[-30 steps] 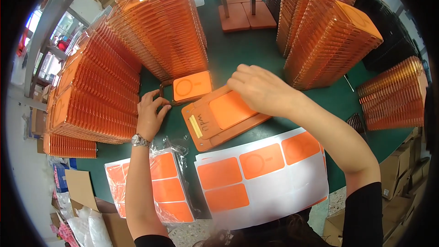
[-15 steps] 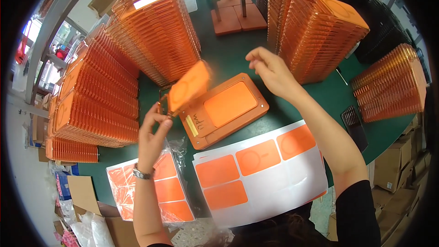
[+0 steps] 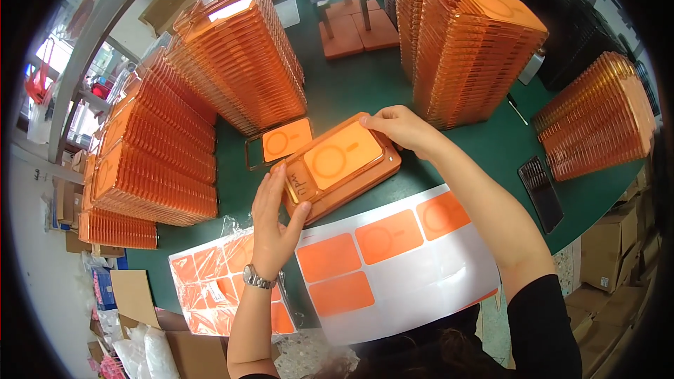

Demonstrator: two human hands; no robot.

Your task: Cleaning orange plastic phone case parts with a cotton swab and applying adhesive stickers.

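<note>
- Near the left edge of the green tabletop (image 3: 337,91) stand orange stacks (image 3: 158,189), at least three; the layers are too thin to count.
- Toward the near left corner lies one plastic-wrapped pack (image 3: 184,267) of orange pieces, partly behind the forearm.
- The left hand (image 3: 274,221) has its grip spread, thumb and fingers on opposite sides of the jig's left end; whether it squeezes, I cannot tell.
- One spare case (image 3: 286,142) lies flat just beside the tall left stack.
- Mid-tabletop, between the hands, one clear-rimmed orange case (image 3: 344,154) lies over one jig (image 3: 353,189). The case looks light and fairly stiff, its glossy face probably slippery and easily scuffed; the rim or corners seem the best hold, off the orange panel.
- Toward the far edge sits one rack (image 3: 344,43) with three upright posts.
- At the near edge is a white sheet (image 3: 414,274), its top layer bearing four orange pieces.
- The right hand (image 3: 401,130) has its grip pinching the case's far right corner, thumb on the face, fingers behind.
- Toward the right edge are three orange stacks (image 3: 484,63), one thin rod (image 3: 517,109) and one dark slab (image 3: 540,193).
</note>
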